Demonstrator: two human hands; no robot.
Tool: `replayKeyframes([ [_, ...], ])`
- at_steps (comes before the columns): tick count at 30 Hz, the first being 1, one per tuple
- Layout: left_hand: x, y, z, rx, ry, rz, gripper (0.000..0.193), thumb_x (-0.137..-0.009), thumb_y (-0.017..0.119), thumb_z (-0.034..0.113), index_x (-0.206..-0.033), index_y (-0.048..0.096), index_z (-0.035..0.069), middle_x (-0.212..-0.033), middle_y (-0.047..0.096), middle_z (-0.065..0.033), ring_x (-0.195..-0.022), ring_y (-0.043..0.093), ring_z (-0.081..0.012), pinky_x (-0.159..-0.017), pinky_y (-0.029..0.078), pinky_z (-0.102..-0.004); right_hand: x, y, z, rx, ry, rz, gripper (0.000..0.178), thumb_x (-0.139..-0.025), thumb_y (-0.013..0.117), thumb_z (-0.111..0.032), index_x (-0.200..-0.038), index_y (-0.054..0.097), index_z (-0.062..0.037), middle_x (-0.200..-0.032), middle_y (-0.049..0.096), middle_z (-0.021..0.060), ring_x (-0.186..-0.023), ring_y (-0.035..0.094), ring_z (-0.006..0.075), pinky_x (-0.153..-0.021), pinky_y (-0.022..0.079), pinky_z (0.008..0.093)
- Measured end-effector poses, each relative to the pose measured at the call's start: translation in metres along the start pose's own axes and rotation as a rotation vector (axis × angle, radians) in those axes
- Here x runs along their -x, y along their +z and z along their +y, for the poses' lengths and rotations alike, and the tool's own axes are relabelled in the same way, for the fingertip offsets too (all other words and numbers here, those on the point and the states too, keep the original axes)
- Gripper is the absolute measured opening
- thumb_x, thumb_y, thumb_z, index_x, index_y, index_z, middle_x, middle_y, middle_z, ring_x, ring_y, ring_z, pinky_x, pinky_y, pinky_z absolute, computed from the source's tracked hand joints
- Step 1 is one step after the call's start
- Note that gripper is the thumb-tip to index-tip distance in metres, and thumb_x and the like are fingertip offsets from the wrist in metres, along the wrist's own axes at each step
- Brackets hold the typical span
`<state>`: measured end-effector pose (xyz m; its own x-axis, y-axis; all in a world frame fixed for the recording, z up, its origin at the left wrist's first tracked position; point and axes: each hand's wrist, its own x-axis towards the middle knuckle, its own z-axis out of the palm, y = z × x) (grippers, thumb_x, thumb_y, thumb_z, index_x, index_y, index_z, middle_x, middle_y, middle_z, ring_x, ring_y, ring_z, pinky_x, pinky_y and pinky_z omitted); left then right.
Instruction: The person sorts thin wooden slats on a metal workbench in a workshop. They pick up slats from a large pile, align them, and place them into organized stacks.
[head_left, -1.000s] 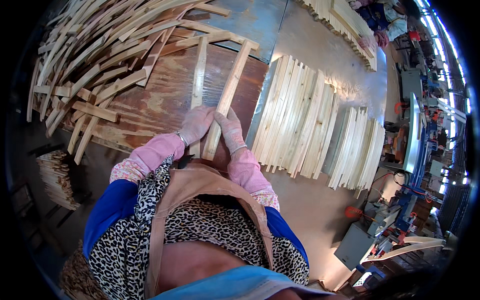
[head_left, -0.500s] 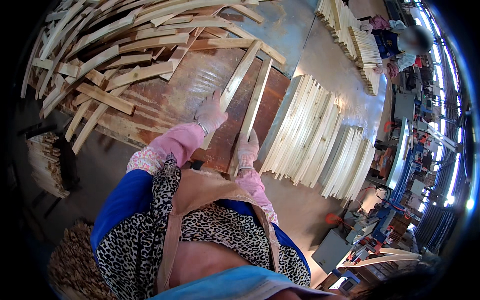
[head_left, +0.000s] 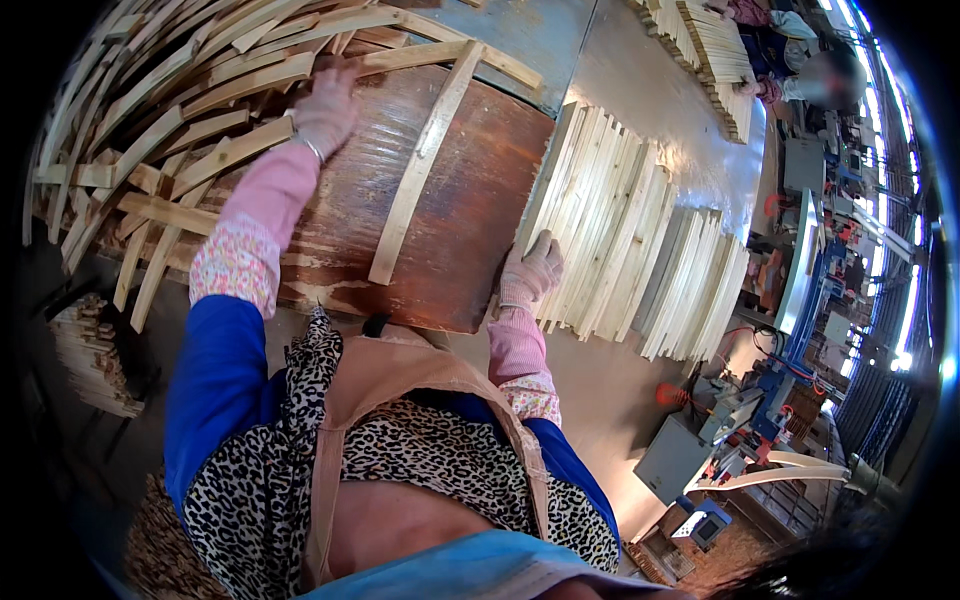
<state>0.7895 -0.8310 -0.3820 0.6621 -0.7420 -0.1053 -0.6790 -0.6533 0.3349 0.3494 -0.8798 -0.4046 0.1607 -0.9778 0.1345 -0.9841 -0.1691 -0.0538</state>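
Observation:
My left hand [head_left: 325,110], in a pale glove, reaches to the far left with its fingers stretched out and slightly blurred. It is at the edge of a heap of curved wooden strips [head_left: 245,80] and appears to hold none. On the right, my gloved right hand [head_left: 532,270] is closed over the near end of a wooden strip at the left side of a neat row of strips [head_left: 600,220]; its fingers partly hide that end. Between my hands, a single curved strip [head_left: 425,160] lies on the reddish-brown board [head_left: 340,215].
A shorter row of strips [head_left: 690,280] lies beyond the first, to the right. Another person [head_left: 775,60] works by more strips [head_left: 715,65] at the far right. Machines [head_left: 700,440] stand at the right, and a stack of wood [head_left: 95,355] sits low at the left.
My right hand has carried its strip rightward to the row. My left hand has let go of the other strip, which stays on the board, and moved left and away to the heap.

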Motion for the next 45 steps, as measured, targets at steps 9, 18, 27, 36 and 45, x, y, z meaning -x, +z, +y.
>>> replayKeyframes([
  [9,-0.057,0.027,-0.045,-0.415,0.13,-0.052,0.069,-0.095,0.068,0.04,-0.156,0.045,0.019,-0.161,0.044,-0.0119,-0.144,0.045,-0.04,-0.119,0.039,-0.0545,-0.003,-0.015,-0.015,-0.161,0.099,-0.096,0.054,-0.092,0.072,-0.035,-0.139,0.058,-0.0133,-0.142,0.057,0.018,-0.133,0.05,0.0396,-0.11,0.041,0.053],
  [18,-0.073,-0.008,0.015,-0.503,0.013,-0.145,0.066,-0.087,0.076,0.052,-0.136,0.067,0.01,-0.15,0.055,-0.0108,-0.14,0.051,-0.0331,-0.107,0.049,-0.0535,0.023,-0.027,-0.21,-0.306,-0.179,-0.529,0.105,-0.078,0.084,-0.046,-0.161,0.029,-0.0126,-0.136,0.061,0.0243,-0.119,0.065,0.0413,-0.101,0.053,0.0492],
  [27,-0.072,-0.015,0.017,-0.491,0.112,-0.196,0.072,-0.086,0.073,0.058,-0.133,0.068,0.004,-0.144,0.058,-0.0126,-0.137,0.053,-0.0321,-0.109,0.048,-0.0463,0.042,-0.02,-0.123,-0.436,0.005,-0.592,0.095,-0.081,0.083,-0.045,-0.16,0.038,-0.0145,-0.141,0.062,0.0207,-0.126,0.063,0.0416,-0.105,0.051,0.0505],
  [36,0.023,0.039,-0.038,-0.216,0.709,0.127,0.037,-0.091,0.064,0.036,-0.115,0.072,0.01,-0.107,0.071,-0.0139,-0.107,0.068,-0.0305,-0.094,0.054,-0.0458,0.082,-0.07,-0.07,-0.975,0.147,-0.376,0.078,-0.088,0.081,-0.02,-0.152,0.044,0.0048,-0.129,0.065,0.0202,-0.115,0.063,0.03,-0.102,0.05,0.0394],
  [45,0.049,-0.033,0.208,0.49,0.596,-0.062,0.029,-0.095,0.065,0.038,-0.102,0.071,0.01,-0.089,0.069,-0.0145,-0.087,0.071,-0.0362,-0.078,0.057,-0.0488,0.048,-0.109,-0.025,-1.271,0.196,-0.112,0.085,-0.088,0.081,-0.006,-0.159,0.034,0.0051,-0.15,0.051,0.0199,-0.134,0.052,0.0282,-0.114,0.044,0.0406],
])
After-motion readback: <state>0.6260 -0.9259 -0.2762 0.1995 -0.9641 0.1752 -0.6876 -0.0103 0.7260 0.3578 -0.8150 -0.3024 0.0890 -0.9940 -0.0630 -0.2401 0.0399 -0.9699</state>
